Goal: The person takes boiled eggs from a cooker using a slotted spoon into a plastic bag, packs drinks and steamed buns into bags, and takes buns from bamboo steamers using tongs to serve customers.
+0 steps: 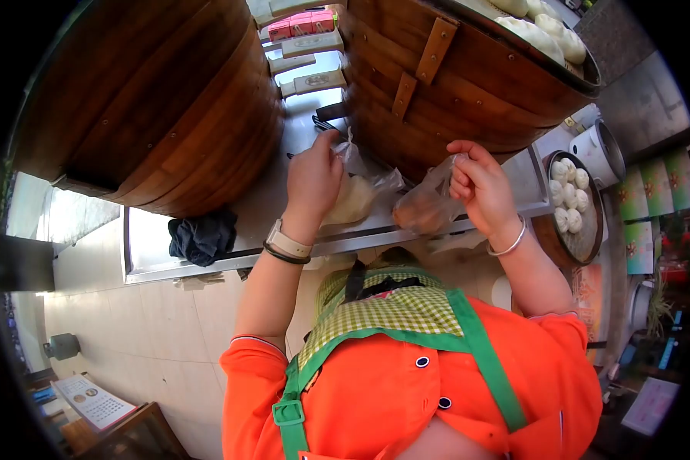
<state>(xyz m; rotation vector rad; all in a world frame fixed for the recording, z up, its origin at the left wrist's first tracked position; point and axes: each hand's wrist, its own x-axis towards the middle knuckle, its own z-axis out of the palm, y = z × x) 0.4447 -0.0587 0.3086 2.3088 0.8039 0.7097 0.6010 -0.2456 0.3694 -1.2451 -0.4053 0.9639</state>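
Gripping plastic bags (406, 195) | hands: left (312, 178), right (479, 188) | steel counter (207, 257) | wooden steamers (168, 100)

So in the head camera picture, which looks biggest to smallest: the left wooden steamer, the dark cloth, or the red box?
1. Left wooden steamer, by far.
2. Dark cloth.
3. Red box, though it sits farther from the camera, so it may only look smallest.

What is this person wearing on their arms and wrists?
Short orange sleeves with pale trim end above the elbows. The left hand has a watch with a light strap and a dark band at its wrist. The right hand has a thin silver bangle.
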